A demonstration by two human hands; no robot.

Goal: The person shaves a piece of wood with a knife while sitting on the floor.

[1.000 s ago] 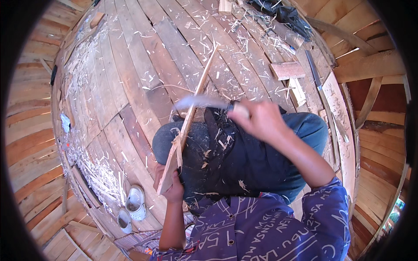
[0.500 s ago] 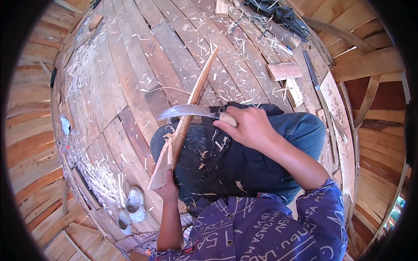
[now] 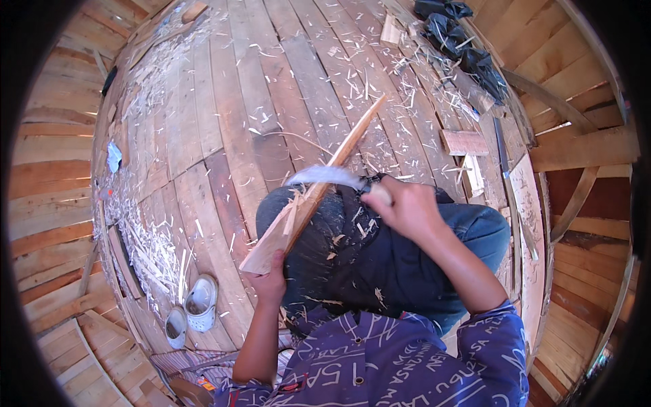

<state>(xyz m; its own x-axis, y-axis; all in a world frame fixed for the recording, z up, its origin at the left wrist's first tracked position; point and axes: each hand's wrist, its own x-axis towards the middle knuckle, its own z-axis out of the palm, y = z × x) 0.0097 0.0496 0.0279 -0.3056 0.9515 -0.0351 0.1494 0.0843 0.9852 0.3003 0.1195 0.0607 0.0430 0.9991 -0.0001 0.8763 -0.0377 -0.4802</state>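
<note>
My left hand (image 3: pixel 270 277) is wrapped round the wide near end of a long wooden piece (image 3: pixel 314 197). The piece slants away to the upper right, over my left thigh, and narrows to a pointed far end. In my right hand (image 3: pixel 407 205) is the handle of a curved knife (image 3: pixel 324 176). Its blade, slightly smeared by motion, lies across the piece near its middle. Curled shavings (image 3: pixel 293 211) cling to the wood just on the near side of the blade. A dark cloth (image 3: pixel 363 254) speckled with chips covers my lap.
Loose shavings (image 3: pixel 146 261) are heaped on the plank floor at the left, near a pair of light clogs (image 3: pixel 201 303). To the right lie a wood block (image 3: pixel 464 142), a long dark-bladed tool (image 3: pixel 502 146) and a pale board (image 3: pixel 529 203). Black plastic (image 3: pixel 451 37) sits at the far right.
The wooden piece now slants more to the right. The knife and my right hand have shifted slightly right with it, the blade still across the wood. The whole view has also shifted.
</note>
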